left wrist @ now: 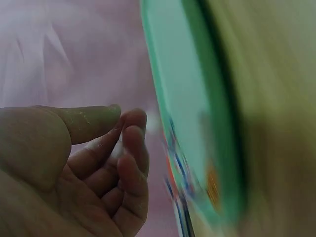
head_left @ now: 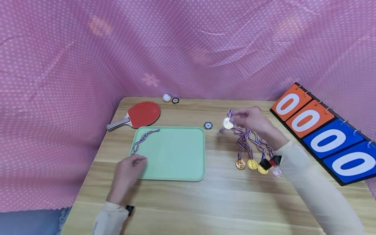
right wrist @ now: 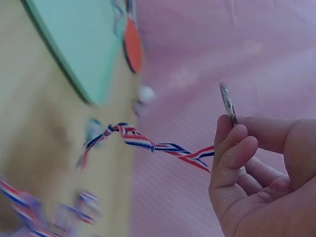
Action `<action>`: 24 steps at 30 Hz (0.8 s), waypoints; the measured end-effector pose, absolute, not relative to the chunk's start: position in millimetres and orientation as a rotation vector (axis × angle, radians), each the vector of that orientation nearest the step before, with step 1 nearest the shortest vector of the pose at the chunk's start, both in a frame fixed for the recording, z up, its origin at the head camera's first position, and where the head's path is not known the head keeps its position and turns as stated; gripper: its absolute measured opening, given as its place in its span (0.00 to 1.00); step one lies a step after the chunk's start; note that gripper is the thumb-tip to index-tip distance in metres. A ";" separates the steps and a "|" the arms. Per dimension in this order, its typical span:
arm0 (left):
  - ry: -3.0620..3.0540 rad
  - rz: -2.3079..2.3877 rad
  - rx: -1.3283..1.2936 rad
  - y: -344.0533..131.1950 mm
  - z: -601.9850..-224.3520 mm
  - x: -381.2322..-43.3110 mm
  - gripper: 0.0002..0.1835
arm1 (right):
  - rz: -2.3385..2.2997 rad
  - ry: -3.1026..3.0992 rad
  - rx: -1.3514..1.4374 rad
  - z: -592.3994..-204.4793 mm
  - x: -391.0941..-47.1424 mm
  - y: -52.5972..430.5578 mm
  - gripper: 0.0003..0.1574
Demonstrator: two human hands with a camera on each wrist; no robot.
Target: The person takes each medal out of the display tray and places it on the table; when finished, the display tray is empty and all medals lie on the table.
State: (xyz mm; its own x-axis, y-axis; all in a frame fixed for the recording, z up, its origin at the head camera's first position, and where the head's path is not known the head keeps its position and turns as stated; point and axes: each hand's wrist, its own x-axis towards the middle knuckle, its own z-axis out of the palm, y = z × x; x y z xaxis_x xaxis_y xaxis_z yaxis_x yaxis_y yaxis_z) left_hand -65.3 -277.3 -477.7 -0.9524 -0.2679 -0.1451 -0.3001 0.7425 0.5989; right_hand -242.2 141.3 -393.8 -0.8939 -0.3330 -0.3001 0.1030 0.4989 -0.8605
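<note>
My right hand (head_left: 254, 120) pinches a silver medal (head_left: 227, 123) by its edge above the table. The medal's striped ribbon (right wrist: 170, 148) dangles from the fingers in the right wrist view. Below that hand, several medals (head_left: 252, 164) on tangled ribbons lie on the table. Over the lower left corner of the green tray (head_left: 176, 153) is my left hand (head_left: 129, 169), its fingers loosely curled and holding nothing. Just beyond it, a striped ribbon (head_left: 142, 141) lies in the tray. A blurred gold-coloured medal (left wrist: 213, 187) shows there in the left wrist view; my hand hides it in the head view.
A red table tennis bat (head_left: 144, 114) lies behind the tray on the left. A white ball (head_left: 166, 97) and a dark chip (head_left: 175, 100) sit at the table's back edge, with another chip (head_left: 208, 125) right of the tray. A flip scoreboard (head_left: 323, 133) stands along the right.
</note>
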 end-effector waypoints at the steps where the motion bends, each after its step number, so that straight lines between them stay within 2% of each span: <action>1: 2.909 0.977 -0.523 -288.8 -480.0 -60.1 0.13 | -1.375 2.363 -0.205 -385.6 -248.3 141.5 0.25; 5: 2.934 0.898 -0.748 -320.5 -484.3 -44.5 0.17 | -1.470 2.537 -0.283 -362.1 -263.4 138.2 0.23; 8: 2.908 0.885 -0.835 -333.1 -488.4 -37.6 0.18 | -1.474 2.607 -0.328 -366.3 -265.1 136.2 0.22; 17: 2.718 0.943 -0.862 -340.9 -508.2 -34.5 0.28 | -1.111 2.531 -0.253 -454.9 -231.0 146.1 0.23; 24: 2.724 0.923 -0.801 -341.6 -511.0 -37.4 0.24 | -1.074 2.554 -0.273 -490.3 -199.7 143.6 0.18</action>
